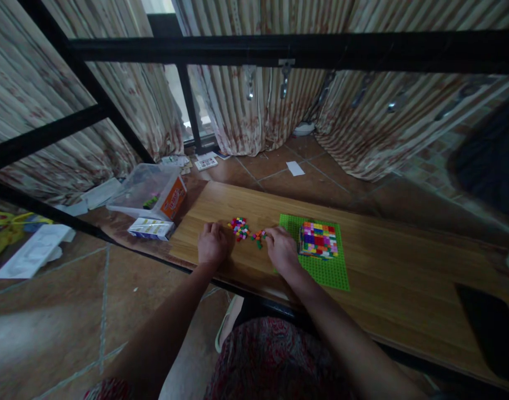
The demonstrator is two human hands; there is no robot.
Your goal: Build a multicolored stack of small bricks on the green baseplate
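Observation:
On the wooden board lie two small heaps of toy bricks, a larger mixed-colour heap (239, 228) and a smaller, mostly orange and green heap (258, 238). My left hand (213, 244) rests on the wood left of the larger heap, fingers curled in; whatever they may hold is hidden. My right hand (282, 250) reaches to the smaller heap, its fingertips pinched on a toy brick at the heap's right edge. Right of that hand, a multicoloured block built of bricks (319, 240) stands on a green baseplate (321, 272), whose left part my right hand covers.
A clear plastic bin (131, 189) with an orange label stands left of the board, a small box (151, 228) before it. A dark flat object (488, 328) lies at the board's right end. A black metal bar (254, 51) with hanging clips crosses ahead, before the curtains.

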